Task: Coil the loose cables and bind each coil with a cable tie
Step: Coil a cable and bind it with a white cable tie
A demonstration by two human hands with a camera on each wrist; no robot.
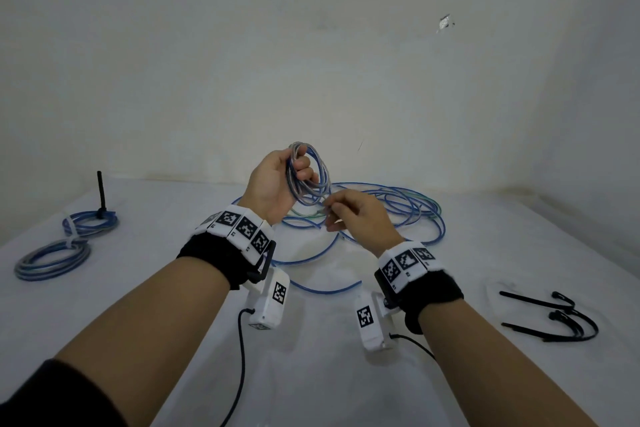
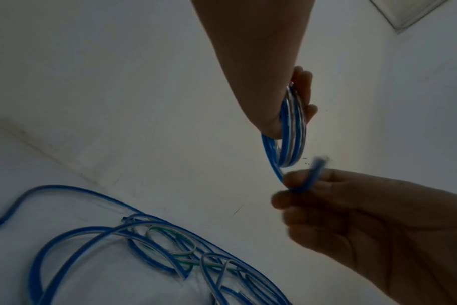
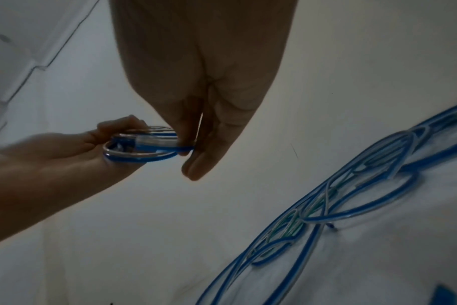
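Head view: left hand (image 1: 273,184) grips a blue coil (image 1: 311,173) above the bench (image 1: 311,374); right hand (image 1: 360,218) pinches its free end. Left wrist view: fingers (image 2: 304,90) curled round the coil. Right wrist view: loose cables (image 3: 352,196) lie on the bench.

In the left wrist view the cable end (image 2: 316,168) pinched by the right hand (image 2: 373,222) is motion-blurred, the loose cables (image 2: 149,243) run off the bottom edge, and the left hand (image 2: 264,68) hides part of the coil (image 2: 291,132).
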